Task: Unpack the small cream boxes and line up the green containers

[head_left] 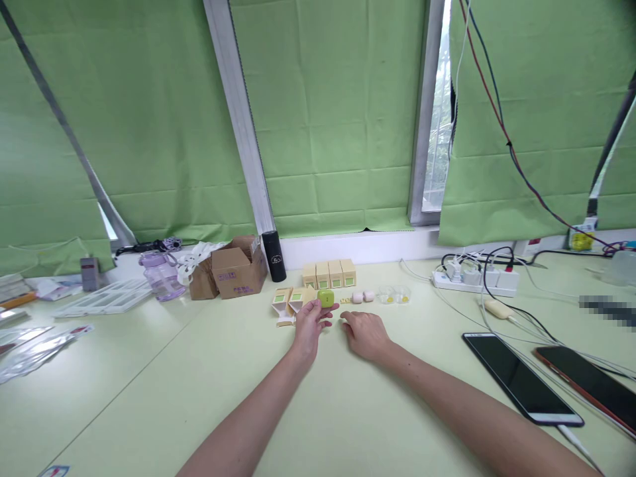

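My left hand (311,323) lies on the pale green table (199,371), fingers reaching toward a small green earbud case (326,297) and touching or nearly touching it. Two opened cream boxes (288,303) lie just left of that hand. My right hand (365,333) rests on the table beside it with fingers loosely curled and nothing visible in them. A tiny yellowish piece (344,300) sits ahead of the right hand. Behind stand several closed cream boxes (328,273) in a row. Two pink earbud-like pieces (362,297) and clear plastic trays (394,294) lie to the right.
A black cylinder (273,256), a brown cardboard box (239,268) and a purple bottle (161,275) stand at the back left. A white power strip (474,278) with cables sits back right. Two phones (521,377) lie at the right. Plastic packets (30,348) cover the left edge.
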Available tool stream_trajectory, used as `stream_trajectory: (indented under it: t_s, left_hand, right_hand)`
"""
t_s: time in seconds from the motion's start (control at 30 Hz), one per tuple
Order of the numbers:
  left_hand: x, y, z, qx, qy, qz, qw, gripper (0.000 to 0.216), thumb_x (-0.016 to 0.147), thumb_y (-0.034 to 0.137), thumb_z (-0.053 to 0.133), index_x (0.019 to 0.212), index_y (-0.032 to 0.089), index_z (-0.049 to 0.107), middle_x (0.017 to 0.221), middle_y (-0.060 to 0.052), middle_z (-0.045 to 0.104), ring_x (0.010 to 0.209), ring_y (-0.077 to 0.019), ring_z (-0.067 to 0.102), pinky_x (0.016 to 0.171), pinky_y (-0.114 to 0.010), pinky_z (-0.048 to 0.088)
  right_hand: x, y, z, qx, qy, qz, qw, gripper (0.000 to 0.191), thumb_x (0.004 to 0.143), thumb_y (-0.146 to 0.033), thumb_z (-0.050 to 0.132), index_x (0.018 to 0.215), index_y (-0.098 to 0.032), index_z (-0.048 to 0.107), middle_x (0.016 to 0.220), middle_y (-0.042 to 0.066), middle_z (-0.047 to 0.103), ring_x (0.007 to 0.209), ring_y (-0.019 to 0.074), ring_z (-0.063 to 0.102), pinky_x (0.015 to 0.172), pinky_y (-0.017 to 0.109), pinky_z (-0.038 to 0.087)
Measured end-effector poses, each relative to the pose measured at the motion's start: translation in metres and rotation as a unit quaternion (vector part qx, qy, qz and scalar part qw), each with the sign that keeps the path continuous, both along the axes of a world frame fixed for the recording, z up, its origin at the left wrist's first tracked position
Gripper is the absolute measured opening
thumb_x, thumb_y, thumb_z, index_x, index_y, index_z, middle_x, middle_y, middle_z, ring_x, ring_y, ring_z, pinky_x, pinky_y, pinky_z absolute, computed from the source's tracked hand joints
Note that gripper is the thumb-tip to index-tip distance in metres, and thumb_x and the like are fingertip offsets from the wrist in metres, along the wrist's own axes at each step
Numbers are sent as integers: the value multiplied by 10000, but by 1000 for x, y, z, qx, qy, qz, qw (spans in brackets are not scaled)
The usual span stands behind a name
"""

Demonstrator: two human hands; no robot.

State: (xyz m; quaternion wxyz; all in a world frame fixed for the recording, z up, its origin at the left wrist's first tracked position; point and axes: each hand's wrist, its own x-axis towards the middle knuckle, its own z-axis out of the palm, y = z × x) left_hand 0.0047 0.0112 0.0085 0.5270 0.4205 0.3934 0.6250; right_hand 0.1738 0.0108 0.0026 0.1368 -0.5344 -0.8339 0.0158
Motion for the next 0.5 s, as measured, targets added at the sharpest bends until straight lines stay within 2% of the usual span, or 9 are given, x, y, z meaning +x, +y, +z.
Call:
stream_trajectory:
  t_s: [0.13,0.27,0.4,0.5]
  left_hand:
    - [-1,-2,3,-38,-62,-31,997,312,862,467,712,920,183,597,987,-175,803,761,-196,677,686,-315,517]
    - [0,-2,8,-76,-81,-41,993,256,874,419,693,866,195,572,969,-173,802,714,-188,660,636,-305,502]
    - [0,-1,9,-95,-80,-27,992,296,806,424,777,846,187,604,876,-142,789,655,-166,618,564,-270,439]
    - [-3,5,8,-61,-27,-4,998,382,716,475,855,829,163,665,826,-121,772,646,-150,601,551,-249,404]
  right_hand:
    - [4,-20,-1,-5,42,17,999,234,1005,-230,478,1144,-237,666,1090,68,784,957,236,732,726,299,372]
    - [1,-43,-4,-42,89,39,994,217,987,-235,501,1078,-253,697,993,33,804,895,221,735,703,289,366]
    - [0,-57,-7,-29,107,93,989,220,960,-218,521,1048,-257,719,977,20,807,878,211,737,731,285,390]
    - [2,-59,-7,-30,116,101,988,241,961,-218,524,1087,-258,725,1003,20,808,902,211,739,760,282,413]
